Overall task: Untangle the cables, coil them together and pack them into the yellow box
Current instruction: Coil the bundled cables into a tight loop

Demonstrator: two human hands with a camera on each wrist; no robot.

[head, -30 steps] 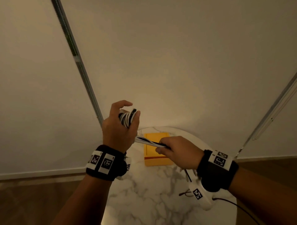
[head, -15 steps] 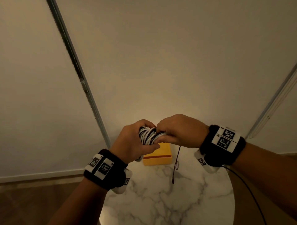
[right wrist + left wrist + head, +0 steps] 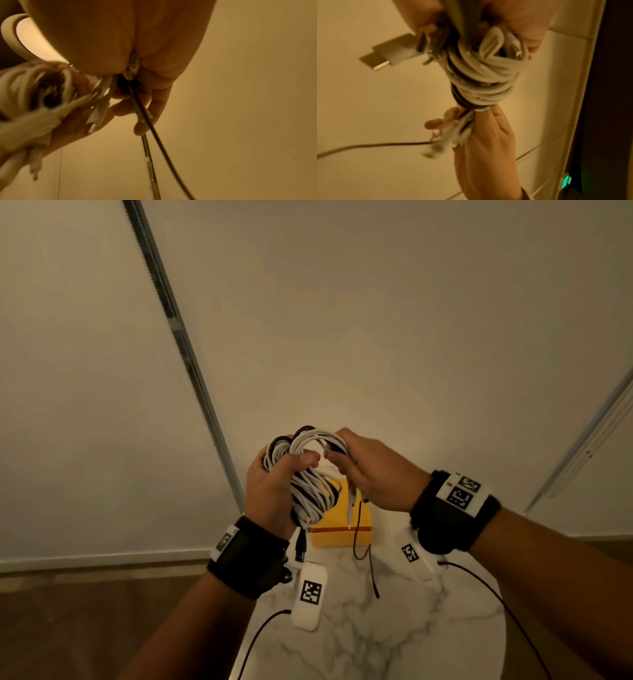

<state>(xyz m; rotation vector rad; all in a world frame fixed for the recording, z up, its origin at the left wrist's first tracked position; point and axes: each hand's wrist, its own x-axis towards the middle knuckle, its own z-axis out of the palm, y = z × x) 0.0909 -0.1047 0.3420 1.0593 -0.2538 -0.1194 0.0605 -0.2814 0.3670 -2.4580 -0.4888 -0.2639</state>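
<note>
Both hands' grips curl around one coiled bundle of white and black cables (image 3: 310, 470): left hand (image 3: 274, 491) clasps its middle, right hand (image 3: 371, 474) pinches its top, above one yellow rectangular box (image 3: 342, 534).

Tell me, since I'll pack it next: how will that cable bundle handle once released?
The cable bundle probably springs loose: only the left hand and right hand grip its loops. It looks floppy; loose ends dangle over the yellow box, likely snagging.

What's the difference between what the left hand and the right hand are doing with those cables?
The left hand wraps its fingers round the middle of the cable bundle and carries it; the right hand only pinches the bundle's top loop. The left hand's palm faces the camera side, thumb across the coils; the right hand shows its back. Loose ends hang below the right hand, over the yellow box. Both hands are raised above the marble table.
</note>
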